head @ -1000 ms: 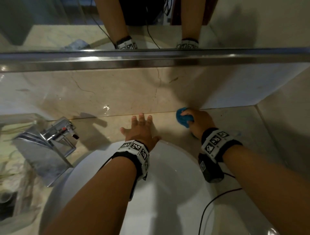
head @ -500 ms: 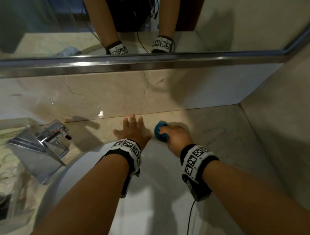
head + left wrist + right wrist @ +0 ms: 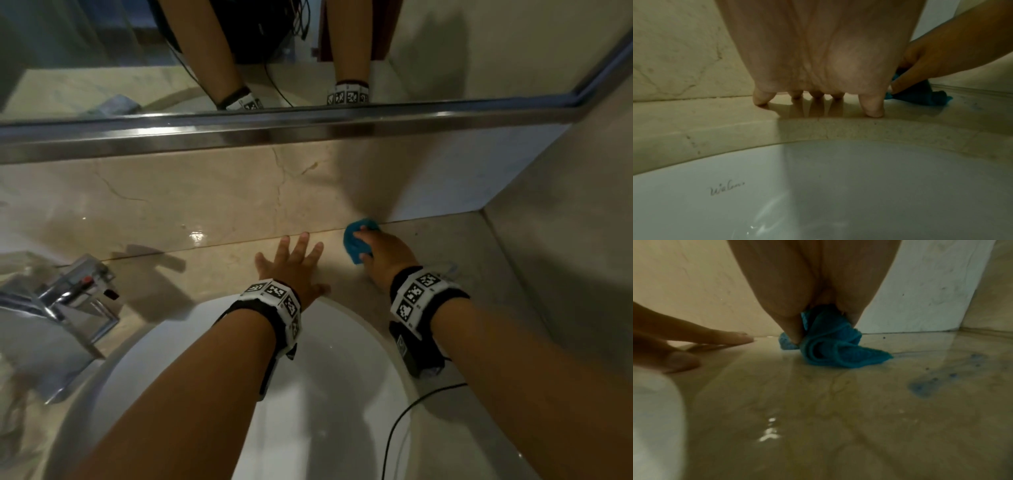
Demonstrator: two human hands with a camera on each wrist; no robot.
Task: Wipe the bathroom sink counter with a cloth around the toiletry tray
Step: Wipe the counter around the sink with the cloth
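My right hand (image 3: 380, 251) grips a bunched blue cloth (image 3: 356, 241) and presses it on the beige marble counter (image 3: 219, 267), close to the back wall. In the right wrist view the cloth (image 3: 830, 350) bulges out below my curled fingers onto the wet stone. My left hand (image 3: 294, 263) lies flat on the counter just left of the cloth, fingers spread and straight, behind the white sink basin (image 3: 325, 394). In the left wrist view its fingertips (image 3: 872, 107) touch the stone, with the cloth (image 3: 920, 95) beside them. No toiletry tray is in view.
A chrome faucet (image 3: 65, 308) stands at the left of the basin. A mirror with a metal ledge (image 3: 274, 126) runs above the backsplash. The side wall (image 3: 565, 257) closes the counter on the right. Bluish smears (image 3: 941, 379) mark the stone right of the cloth. A black cable (image 3: 404, 421) crosses the basin rim.
My right hand slid the cloth left toward my left hand, then back to the right and toward the back wall. The left hand stayed flat on the counter.
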